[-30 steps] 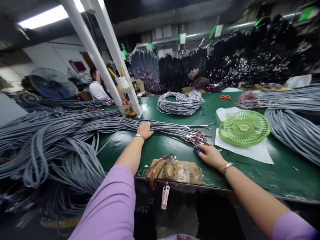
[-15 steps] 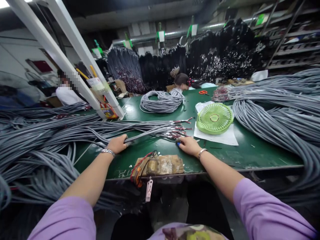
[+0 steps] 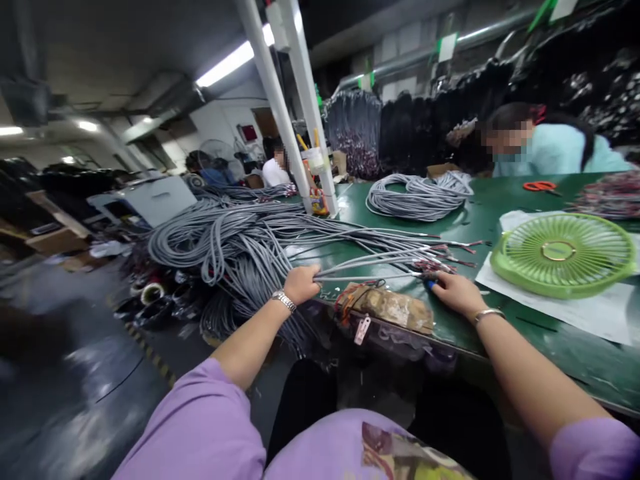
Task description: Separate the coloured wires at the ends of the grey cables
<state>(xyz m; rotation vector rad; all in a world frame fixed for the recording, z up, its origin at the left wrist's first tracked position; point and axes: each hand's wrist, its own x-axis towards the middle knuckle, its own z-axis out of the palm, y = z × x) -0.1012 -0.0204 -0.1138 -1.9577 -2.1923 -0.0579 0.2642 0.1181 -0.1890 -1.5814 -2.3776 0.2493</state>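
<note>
We are wrapping our left hand (image 3: 301,285) around a few gray cables (image 3: 367,277), with the fingers curled in and no gap showing. The cables are reaching across from that grip to our right hand (image 3: 457,293), so we are probably holding them there to stop them from sliding. The reddish wire ends (image 3: 437,265) are lying right at our right fingertips. We are wearing something blue (image 3: 431,285) on a finger there, maybe to guard the skin. We cannot tell if those fingers are pinching the ends or just touching them.

Behind the left grip, a big pile of cables (image 3: 240,240) is spreading out and hanging over the table (image 3: 545,343) edge, perhaps because they are so long. Between our hands and nearer to us, a lumpy block (image 3: 400,310) is sitting at the edge. Right of the right hand, a green fan (image 3: 557,250) is lying on white paper (image 3: 607,317), likely set aside to leave us room. Beyond it, orange scissors (image 3: 539,187) are resting.
</note>
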